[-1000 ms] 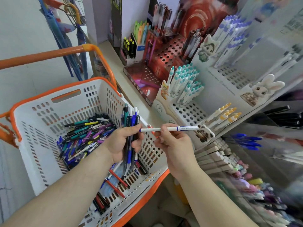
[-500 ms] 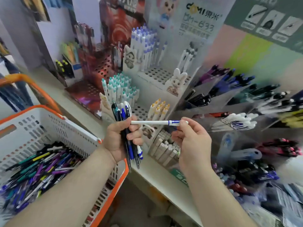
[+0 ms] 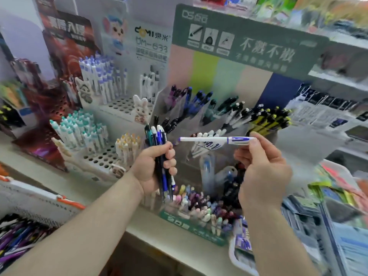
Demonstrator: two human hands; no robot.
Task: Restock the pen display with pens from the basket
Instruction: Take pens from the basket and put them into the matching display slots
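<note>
Left hand (image 3: 154,168), fist upright, grips a bundle (image 3: 162,156) of slim plastic pens. Right hand (image 3: 262,168) pinches one white pen (image 3: 215,139) (blue-capped) level before the display (image 3: 209,116). Basket (image 3: 29,196) lower left.

Basket (image 3: 39,198) at lower left, pens inside. Pen display (image 3: 199,120) on the surface (image 3: 159,234), behind both hands. Left hand (image 3: 153,168) grips a pen bundle (image 3: 159,140) upright; right hand (image 3: 262,168), to its right, pinches a single pen (image 3: 209,139) lying level between them.
</note>
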